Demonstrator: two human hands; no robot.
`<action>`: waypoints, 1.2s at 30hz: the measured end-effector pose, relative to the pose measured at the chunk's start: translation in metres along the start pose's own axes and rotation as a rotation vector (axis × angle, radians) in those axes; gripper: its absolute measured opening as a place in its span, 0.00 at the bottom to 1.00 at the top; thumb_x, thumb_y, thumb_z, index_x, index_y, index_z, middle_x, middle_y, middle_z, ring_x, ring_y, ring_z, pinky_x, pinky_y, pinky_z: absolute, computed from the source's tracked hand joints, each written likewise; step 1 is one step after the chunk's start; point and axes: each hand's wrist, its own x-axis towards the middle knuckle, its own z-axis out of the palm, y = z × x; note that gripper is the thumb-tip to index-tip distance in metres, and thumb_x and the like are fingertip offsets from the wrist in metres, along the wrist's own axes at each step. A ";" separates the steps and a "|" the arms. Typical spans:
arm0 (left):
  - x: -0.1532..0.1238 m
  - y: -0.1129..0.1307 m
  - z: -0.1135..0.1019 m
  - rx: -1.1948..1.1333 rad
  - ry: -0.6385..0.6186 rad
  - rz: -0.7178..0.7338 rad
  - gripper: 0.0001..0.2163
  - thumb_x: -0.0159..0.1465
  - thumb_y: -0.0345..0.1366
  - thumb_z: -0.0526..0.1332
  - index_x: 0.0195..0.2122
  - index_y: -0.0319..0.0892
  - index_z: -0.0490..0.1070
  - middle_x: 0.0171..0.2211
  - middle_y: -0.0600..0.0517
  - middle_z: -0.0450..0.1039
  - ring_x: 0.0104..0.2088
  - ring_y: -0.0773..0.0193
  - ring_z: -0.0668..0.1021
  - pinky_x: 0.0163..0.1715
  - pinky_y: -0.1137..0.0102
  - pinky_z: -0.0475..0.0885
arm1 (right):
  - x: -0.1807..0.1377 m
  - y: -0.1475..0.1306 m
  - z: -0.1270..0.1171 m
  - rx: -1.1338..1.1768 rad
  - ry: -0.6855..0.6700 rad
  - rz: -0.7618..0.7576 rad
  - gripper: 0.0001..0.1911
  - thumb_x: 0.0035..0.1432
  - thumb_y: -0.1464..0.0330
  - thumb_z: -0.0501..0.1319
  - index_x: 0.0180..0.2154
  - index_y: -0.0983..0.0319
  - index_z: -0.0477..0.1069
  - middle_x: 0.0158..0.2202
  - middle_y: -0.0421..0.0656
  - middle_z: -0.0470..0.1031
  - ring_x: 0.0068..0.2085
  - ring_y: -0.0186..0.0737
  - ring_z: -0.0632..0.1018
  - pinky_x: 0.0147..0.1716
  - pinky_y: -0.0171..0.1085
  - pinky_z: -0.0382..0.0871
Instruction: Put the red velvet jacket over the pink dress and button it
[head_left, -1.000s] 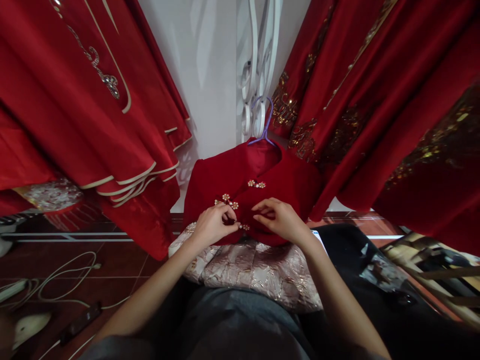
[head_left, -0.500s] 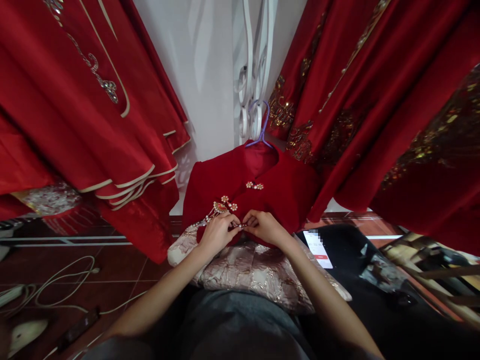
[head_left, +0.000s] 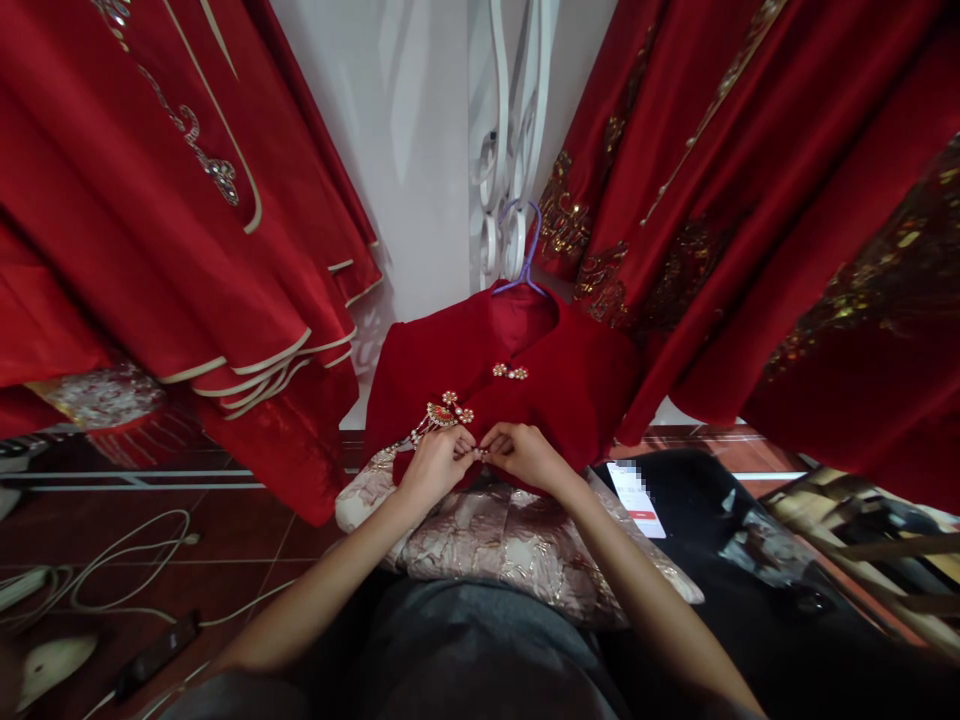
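Operating remotely, I pinched the lower clasp (head_left: 482,453), seemingly unfinished, with left hand (head_left: 437,465) and right hand (head_left: 527,458); the upper clasp (head_left: 510,371), beyond the fingers, looked joined.

Garment shop or workroom (can't tell which): red garments (head_left: 187,250) hung both sides, purple hanger (head_left: 526,271).

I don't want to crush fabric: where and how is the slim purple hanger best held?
Probably pinch the stem of the purple hanger, just above the neckline of the red velvety garment, from the right: it stands exposed, while white scrolled metal crowds its left.
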 end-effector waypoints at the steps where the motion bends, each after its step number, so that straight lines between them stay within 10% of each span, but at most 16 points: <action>1: 0.000 0.000 -0.001 0.026 -0.010 0.006 0.02 0.56 0.28 0.62 0.29 0.41 0.71 0.29 0.51 0.77 0.30 0.64 0.79 0.33 0.71 0.76 | 0.000 0.000 0.001 0.003 0.004 0.002 0.06 0.50 0.75 0.65 0.33 0.63 0.74 0.30 0.42 0.79 0.31 0.34 0.79 0.34 0.31 0.72; 24: 0.005 -0.002 -0.011 -0.060 0.041 -0.036 0.11 0.53 0.41 0.68 0.30 0.41 0.71 0.29 0.51 0.78 0.28 0.64 0.79 0.29 0.72 0.74 | -0.006 -0.003 -0.015 0.053 -0.158 -0.021 0.06 0.51 0.72 0.64 0.34 0.64 0.74 0.29 0.43 0.79 0.32 0.36 0.79 0.34 0.33 0.72; 36: 0.021 -0.022 -0.010 -0.888 0.175 -0.345 0.20 0.53 0.44 0.69 0.41 0.35 0.75 0.40 0.46 0.80 0.42 0.61 0.80 0.48 0.63 0.76 | -0.018 -0.012 -0.040 0.098 -0.438 -0.047 0.07 0.51 0.69 0.65 0.35 0.63 0.75 0.32 0.42 0.79 0.32 0.33 0.77 0.34 0.33 0.71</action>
